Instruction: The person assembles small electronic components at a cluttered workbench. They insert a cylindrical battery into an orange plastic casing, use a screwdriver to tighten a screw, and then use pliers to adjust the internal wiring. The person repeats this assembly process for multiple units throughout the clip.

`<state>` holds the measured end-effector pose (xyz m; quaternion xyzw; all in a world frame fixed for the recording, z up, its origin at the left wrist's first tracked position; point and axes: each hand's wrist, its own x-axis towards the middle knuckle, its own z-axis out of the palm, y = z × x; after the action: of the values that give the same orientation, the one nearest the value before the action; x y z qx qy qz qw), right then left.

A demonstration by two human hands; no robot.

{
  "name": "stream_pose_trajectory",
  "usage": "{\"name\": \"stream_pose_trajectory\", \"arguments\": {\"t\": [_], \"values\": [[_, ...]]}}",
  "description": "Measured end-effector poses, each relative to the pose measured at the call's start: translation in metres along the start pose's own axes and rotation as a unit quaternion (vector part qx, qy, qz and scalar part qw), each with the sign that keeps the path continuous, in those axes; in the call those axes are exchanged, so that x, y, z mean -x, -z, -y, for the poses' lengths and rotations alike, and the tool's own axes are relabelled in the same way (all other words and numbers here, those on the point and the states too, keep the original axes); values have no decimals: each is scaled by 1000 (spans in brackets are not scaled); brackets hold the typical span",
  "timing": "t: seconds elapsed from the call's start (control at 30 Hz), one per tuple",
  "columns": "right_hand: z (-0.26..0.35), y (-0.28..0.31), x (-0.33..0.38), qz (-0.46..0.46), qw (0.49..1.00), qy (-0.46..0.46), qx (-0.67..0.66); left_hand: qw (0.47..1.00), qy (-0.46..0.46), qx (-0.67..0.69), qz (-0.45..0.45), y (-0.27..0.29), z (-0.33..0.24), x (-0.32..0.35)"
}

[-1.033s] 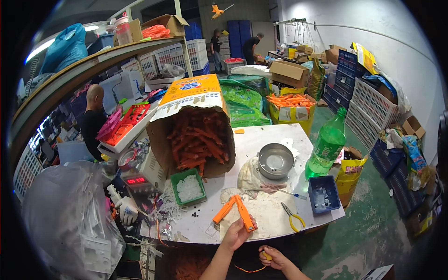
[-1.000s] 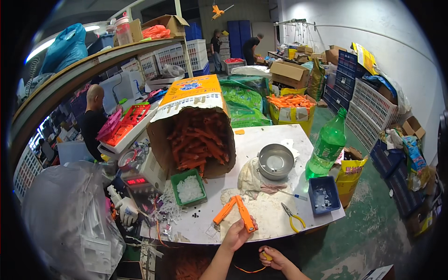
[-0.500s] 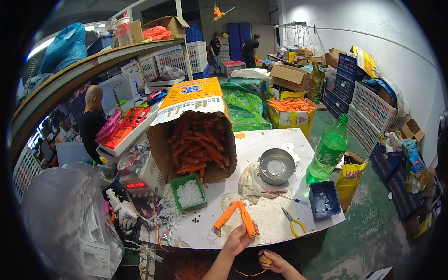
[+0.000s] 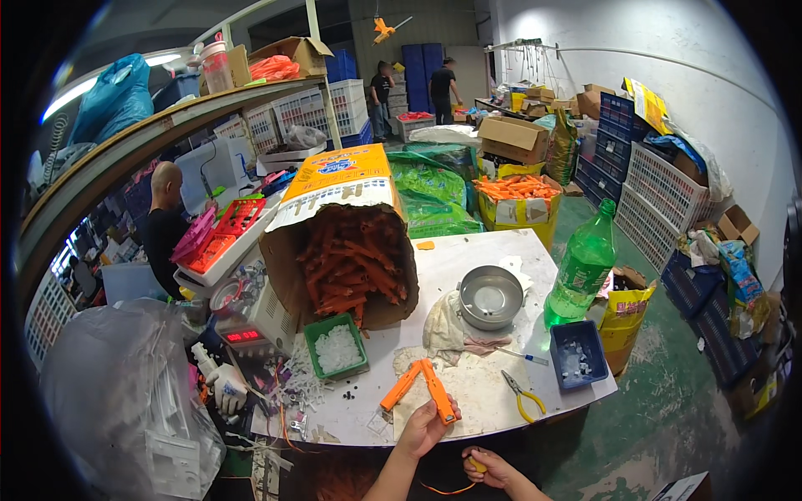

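Note:
My left hand (image 4: 428, 424) rests at the near edge of the white table (image 4: 468, 250) and grips one arm of an orange V-shaped hand tool (image 4: 420, 386) that lies on a pale sheet. Lower and to the right, below the table edge, my right hand (image 4: 493, 468) is closed on a small yellow piece (image 4: 476, 463); a thin orange cord (image 4: 443, 488) loops under it. Yellow-handled pliers (image 4: 522, 397) lie just right of the tool, untouched.
A tipped carton of orange parts (image 4: 351, 259), a green tray of white bits (image 4: 336, 346), a metal bowl (image 4: 490, 296), a green bottle (image 4: 582, 267) and a blue tray (image 4: 576, 355) stand on the table. A scale (image 4: 242, 334) and plastic bag (image 4: 125, 401) sit left. Another person (image 4: 163, 225) sits at far left.
Both hands stay almost in place with the same grips; the view has shifted slightly.

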<state>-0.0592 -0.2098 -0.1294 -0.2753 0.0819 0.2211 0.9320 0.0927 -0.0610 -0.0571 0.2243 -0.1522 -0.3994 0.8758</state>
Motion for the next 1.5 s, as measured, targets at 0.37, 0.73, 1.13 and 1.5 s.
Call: {"name": "stream_pose_trajectory", "arguments": {"t": [0.37, 0.73, 1.13, 1.5], "values": [[6, -41, 17, -33, 983, 63, 171, 999, -37, -25, -11, -1, -1, 0], [87, -125, 22, -264, 579, 384, 669, 952, -102, -253, -137, -78, 3, 0], [86, -127, 5, -277, 452, 469, 706, 922, -146, -308, -185, -100, 11, 1], [79, -121, 0, -272, 458, 445, 720, 909, -171, -305, -225, -85, 30, 6]]}}
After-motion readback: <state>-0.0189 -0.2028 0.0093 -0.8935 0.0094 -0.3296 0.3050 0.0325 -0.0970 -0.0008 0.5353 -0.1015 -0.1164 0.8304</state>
